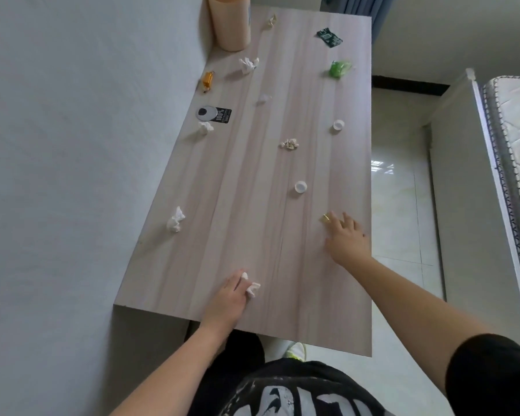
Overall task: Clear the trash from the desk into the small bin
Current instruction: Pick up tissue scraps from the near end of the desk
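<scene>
Litter is lying scattered on the wooden surface (pixel 237 181) beside a wall. The left hand (pixel 227 298) is pinching a tissue wad (pixel 252 288). The right hand (pixel 347 238) is touching a half-hidden yellow scrap (pixel 325 217), grip unclear.

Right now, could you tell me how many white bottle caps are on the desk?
2: one bottle cap lies mid-desk, just beyond the right hand; the other cap lies farther along, near the right edge.

The black packet (pixel 215 114) lying near the desk's (pixel 252 205) wall-side edge carries "100%" in white. White lettering on the person's black shirt (pixel 297 394) is too cropped to read.
</scene>
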A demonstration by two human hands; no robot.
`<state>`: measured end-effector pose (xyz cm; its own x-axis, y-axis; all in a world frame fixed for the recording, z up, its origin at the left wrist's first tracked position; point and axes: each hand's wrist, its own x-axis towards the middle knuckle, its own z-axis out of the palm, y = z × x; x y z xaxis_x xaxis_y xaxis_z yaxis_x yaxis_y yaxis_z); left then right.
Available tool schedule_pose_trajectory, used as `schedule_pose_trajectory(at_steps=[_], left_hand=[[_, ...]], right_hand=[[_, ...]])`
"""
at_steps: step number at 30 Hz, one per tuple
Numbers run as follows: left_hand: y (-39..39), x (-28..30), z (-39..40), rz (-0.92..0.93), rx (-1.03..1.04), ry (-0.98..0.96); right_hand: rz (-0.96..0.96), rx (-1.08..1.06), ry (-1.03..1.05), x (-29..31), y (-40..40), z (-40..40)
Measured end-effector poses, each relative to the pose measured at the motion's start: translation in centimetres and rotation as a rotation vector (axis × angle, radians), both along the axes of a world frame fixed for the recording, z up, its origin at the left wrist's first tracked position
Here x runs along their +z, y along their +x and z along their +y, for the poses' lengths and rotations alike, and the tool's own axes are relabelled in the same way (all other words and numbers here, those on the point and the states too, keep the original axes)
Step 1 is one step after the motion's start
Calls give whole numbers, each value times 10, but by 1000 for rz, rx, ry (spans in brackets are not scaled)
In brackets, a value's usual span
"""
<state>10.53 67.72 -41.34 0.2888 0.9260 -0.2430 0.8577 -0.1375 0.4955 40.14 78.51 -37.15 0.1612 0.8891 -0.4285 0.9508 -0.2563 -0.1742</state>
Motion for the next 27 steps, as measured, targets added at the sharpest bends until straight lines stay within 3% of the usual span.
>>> schedule_pose_trajectory(at_steps=[6, 17, 23, 27], left_hand=[[-48, 13, 48, -163, -16, 44], [-126, 38, 130, -82, 229, 276], [-136, 28, 151, 188, 325, 157], [-141, 14, 154, 184, 289, 34]], right_hand=[[-41, 23, 108, -18, -16, 14], [-112, -85, 79, -27, -35, 28], [-118, -117, 24, -25, -55, 19], [-89, -174, 86, -24, -65, 1]])
